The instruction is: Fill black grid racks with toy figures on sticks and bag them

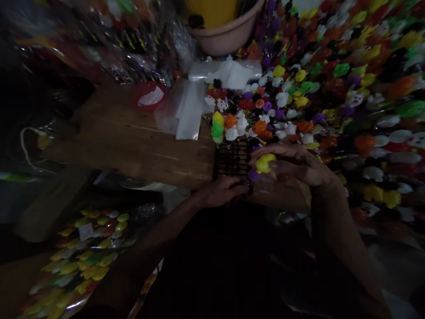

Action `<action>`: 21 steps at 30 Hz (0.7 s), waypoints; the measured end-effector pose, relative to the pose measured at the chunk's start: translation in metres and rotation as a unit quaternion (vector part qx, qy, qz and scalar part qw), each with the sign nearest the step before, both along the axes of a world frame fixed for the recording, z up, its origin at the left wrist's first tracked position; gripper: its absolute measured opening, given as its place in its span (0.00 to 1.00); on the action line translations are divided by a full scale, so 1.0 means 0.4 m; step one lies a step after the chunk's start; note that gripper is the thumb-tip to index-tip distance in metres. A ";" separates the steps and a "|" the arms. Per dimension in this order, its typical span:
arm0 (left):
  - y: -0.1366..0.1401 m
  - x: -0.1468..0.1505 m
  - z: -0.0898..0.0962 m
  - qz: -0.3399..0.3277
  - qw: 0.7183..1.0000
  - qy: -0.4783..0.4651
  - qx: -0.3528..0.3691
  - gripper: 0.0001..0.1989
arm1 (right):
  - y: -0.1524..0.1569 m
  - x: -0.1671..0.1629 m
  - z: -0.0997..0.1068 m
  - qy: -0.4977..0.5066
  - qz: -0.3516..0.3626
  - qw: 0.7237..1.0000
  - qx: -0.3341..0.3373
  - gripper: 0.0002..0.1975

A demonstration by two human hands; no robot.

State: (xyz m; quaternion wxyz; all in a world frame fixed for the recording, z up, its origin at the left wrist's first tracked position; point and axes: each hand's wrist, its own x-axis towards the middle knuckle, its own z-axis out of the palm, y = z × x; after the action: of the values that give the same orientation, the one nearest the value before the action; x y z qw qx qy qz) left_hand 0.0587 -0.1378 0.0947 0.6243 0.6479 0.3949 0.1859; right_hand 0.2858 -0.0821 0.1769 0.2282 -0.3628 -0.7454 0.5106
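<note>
My right hand (295,166) pinches a small yellow toy figure (264,163) between thumb and fingers, above the right part of a black grid rack (230,164). Just below the yellow figure is a purple toy (254,175), partly covered; whether the hand touches it I cannot tell. My left hand (224,190) lies low at the front edge of the rack, fingers stretched to the right with nothing visible in them. Behind the rack stand several small toy figures, among them a green one (217,129) and an orange one (230,120). The picture is dark.
The rack sits on a wooden table (159,155). Clear plastic bags (189,110) and a red dish (146,95) lie to the left. A pink basin (229,40) stands at the back. Heaped toy figures (365,137) fill the right side; more (89,266) lie low at the left.
</note>
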 end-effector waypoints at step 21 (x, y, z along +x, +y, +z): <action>0.060 0.049 -0.086 0.272 0.925 0.102 0.245 0.11 | -0.014 -0.119 -0.274 0.066 -0.350 0.934 -0.009 0.14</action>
State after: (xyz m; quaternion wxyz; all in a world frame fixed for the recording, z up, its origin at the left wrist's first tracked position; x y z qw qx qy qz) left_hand 0.0782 -0.1137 0.0602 0.3276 0.6636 0.5600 0.3725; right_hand 0.2381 -0.0876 0.0673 0.4375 -0.5688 -0.5495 0.4279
